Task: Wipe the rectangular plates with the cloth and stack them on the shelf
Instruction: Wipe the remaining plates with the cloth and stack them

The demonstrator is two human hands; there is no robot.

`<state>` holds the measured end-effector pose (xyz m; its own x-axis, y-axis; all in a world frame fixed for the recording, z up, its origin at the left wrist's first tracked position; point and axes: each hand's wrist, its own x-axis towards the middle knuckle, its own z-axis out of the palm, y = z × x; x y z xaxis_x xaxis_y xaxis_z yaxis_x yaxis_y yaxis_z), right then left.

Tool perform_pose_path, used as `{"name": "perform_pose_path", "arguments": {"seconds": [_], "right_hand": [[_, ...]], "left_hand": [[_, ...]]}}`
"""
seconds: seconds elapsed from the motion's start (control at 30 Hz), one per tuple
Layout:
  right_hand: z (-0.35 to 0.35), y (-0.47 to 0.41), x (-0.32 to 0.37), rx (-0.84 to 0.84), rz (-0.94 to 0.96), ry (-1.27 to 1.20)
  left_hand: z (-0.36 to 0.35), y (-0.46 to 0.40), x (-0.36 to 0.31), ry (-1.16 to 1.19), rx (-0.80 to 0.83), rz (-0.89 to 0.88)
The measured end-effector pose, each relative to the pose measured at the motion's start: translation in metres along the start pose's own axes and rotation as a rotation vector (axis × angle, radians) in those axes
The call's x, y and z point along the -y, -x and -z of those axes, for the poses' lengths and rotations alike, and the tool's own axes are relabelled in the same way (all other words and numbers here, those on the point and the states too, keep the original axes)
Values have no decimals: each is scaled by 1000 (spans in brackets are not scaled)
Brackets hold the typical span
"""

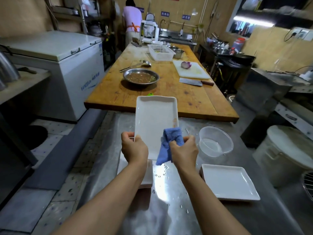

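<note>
Both bare forearms outstretched, left hand (133,148) and right hand (183,150) side by side, fingers curled.

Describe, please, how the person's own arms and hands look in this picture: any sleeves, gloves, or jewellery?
Both forearms are bare up to the bottom edge of the picture, with no sleeve in view. The left hand and the right hand wear no gloves. No watch, bracelet or ring shows on either.
</note>
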<state>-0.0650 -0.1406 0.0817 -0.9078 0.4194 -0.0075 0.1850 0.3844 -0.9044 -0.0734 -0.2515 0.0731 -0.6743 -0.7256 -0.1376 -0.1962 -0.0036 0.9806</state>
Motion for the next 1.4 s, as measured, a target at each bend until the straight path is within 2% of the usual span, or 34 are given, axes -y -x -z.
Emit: {"name": "perform_pose_path", "arguments": {"seconds": [0.17,0.23,0.3,0.37,0.43,0.53,0.67,0.73,0.83,0.93,1.03,1.23,1.4], "right_hand": [[11,3,-5,113,-98,-24],[16,-3,-5,87,-63,-9],[22,-8,-4,4,35,41],[28,-12,-5,-76,149,112],[32,-16,-7,-140,278,224],[34,-17,-9,-187,440,364],[32,-8,-9,-208,734,423],[33,-3,-10,-225,879,436],[36,0,-13,-239,1050,447],[36,3,-15,-214,1134,448],[36,5,-18,-170,1161,426],[40,8,-29,9,1280,307],[43,2,-39,126,1241,294]], "left_hand": [[-8,0,4,132,-27,138],[-10,3,8,161,19,214],[-10,4,13,113,156,285],[-7,2,12,-14,361,338],[-3,0,2,-94,469,358],[-5,4,-19,-57,552,326],[-15,12,-49,48,733,512],[-20,11,-58,78,747,597],[-25,8,-54,173,641,659],[-28,5,-39,314,498,628],[-27,1,-29,357,413,574],[-11,-10,-24,423,492,596],[2,-15,-21,486,577,570]]}}
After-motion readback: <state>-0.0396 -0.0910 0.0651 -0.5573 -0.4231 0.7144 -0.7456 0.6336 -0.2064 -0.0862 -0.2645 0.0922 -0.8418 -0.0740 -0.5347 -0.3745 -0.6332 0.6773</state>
